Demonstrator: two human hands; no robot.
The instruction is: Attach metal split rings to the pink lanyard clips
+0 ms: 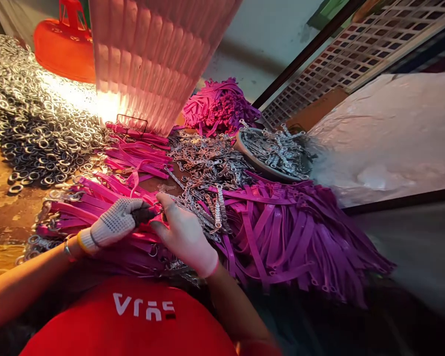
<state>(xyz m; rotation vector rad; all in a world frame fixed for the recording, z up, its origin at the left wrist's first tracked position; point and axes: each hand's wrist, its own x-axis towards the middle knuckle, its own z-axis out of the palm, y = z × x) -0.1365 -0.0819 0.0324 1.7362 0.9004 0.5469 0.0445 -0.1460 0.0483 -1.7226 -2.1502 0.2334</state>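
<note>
My left hand (116,220), in a white glove with dark grip dots and blackened fingertips, is closed in a pinch. A pink strap (135,182) rises from its fingers. My right hand (187,235), in a plain white glove, pinches close beside it, thumb and forefinger nearly meeting the left fingertips. Something small and metallic shows between the two hands, too small to make out. Under the hands lie many pink straps (77,210) with metal rings and chain pieces at their left ends. Linked metal chain pieces (218,207) are heaped just beyond my right hand.
Loose metal rings (48,123) form a big pile at left, below an orange lamp-like shade (63,52). A corrugated translucent sheet (144,64) stands behind. Purple straps (282,232) spread at right, by a bowl (244,148) of chain pieces. More straps (220,106) are piled behind.
</note>
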